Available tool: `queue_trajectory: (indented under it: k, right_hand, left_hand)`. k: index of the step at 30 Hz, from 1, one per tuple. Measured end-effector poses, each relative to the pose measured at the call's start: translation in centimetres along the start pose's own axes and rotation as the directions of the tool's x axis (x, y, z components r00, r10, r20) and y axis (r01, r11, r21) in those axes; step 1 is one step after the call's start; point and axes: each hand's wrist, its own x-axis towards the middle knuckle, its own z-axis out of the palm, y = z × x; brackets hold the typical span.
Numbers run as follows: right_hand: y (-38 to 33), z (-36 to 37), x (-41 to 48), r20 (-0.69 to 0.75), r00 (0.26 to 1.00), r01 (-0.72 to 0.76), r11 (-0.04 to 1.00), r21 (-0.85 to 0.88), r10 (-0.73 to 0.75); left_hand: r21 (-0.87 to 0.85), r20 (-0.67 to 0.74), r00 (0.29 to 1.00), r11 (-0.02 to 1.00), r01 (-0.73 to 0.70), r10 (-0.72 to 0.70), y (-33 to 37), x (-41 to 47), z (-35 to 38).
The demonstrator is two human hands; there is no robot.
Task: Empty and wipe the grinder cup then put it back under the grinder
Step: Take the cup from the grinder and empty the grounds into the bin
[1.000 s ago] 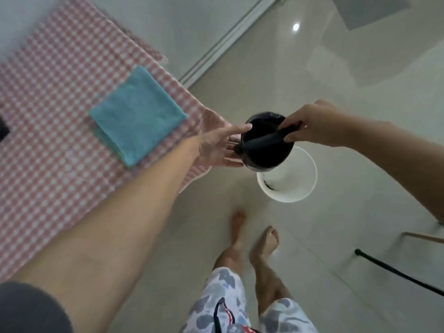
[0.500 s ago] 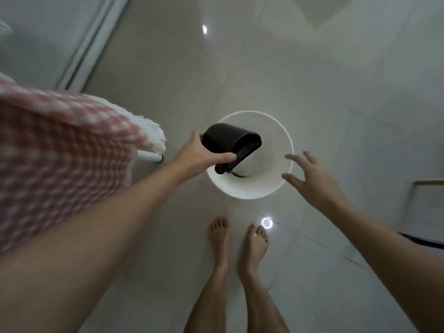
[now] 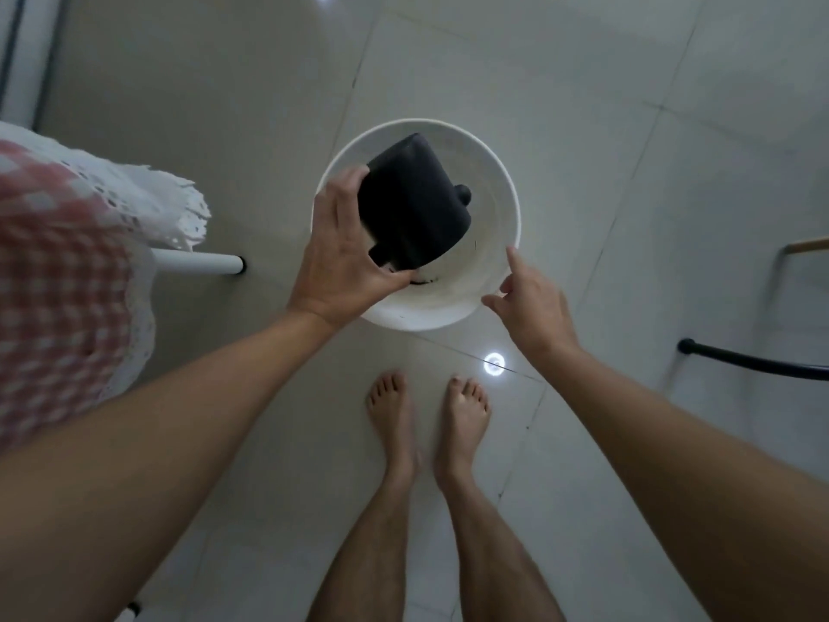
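A pale glossy tiled floor (image 3: 583, 105) fills most of the frame, its thin grout lines running diagonally. A small round reflection of a lamp (image 3: 494, 364) glows on the tiles just below centre, and a second, fainter glint sits at the top edge. At the left edge hangs a red-and-white checked tablecloth (image 3: 54, 280) with a white lace border (image 3: 175, 208); a white tubular leg (image 3: 197, 262) sticks out from beneath the lace. A dark vertical door track (image 3: 45, 51) occupies the upper left corner. At the right edge, a black curved metal bar (image 3: 753, 363) rests on the floor, with a light wooden strip (image 3: 807, 244) above it.
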Motion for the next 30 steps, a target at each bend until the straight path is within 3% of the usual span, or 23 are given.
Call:
queue_trajectory:
  k: [12, 21, 23, 26, 28, 30]
  right_hand:
    - [0.7, 1.1, 0.2, -0.047, 0.998, 0.047, 0.996, -0.082, -0.051]
    - [1.1, 1.2, 0.4, -0.052, 0.994, 0.084, 0.984, -0.160, -0.093]
    - [1.1, 1.1, 0.2, -0.089, 0.981, 0.138, 0.946, -0.293, -0.171]
    - [0.5, -0.2, -0.4, -0.120, 0.930, 0.280, 0.881, -0.381, -0.347]
    - [-0.6, -1.9, -0.8, -0.071, 0.887, 0.422, 0.862, -0.281, -0.457]
    - [-2.1, -4.0, -1.5, -0.010, 0.848, 0.520, 0.837, -0.171, -0.529]
  left_hand:
    - [0.139, -0.101, 0.966, 0.965, -0.222, 0.237, -1.8, 0.3, 1.2]
    - [0.141, -0.154, 0.946, 0.954, -0.263, 0.284, -2.0, 0.5, 1.4]
    - [0.073, -0.087, 0.980, 0.982, -0.174, 0.180, -1.3, 0.4, 1.0]
    - [-0.163, 0.142, 0.975, 0.968, 0.191, -0.169, -0.2, 0.9, 0.0]
    - [-0.265, 0.375, 0.860, 0.849, 0.458, -0.346, 0.1, 1.5, -1.1]
    - [-0.283, 0.585, 0.707, 0.716, 0.638, -0.398, 0.6, 1.6, -2.5]
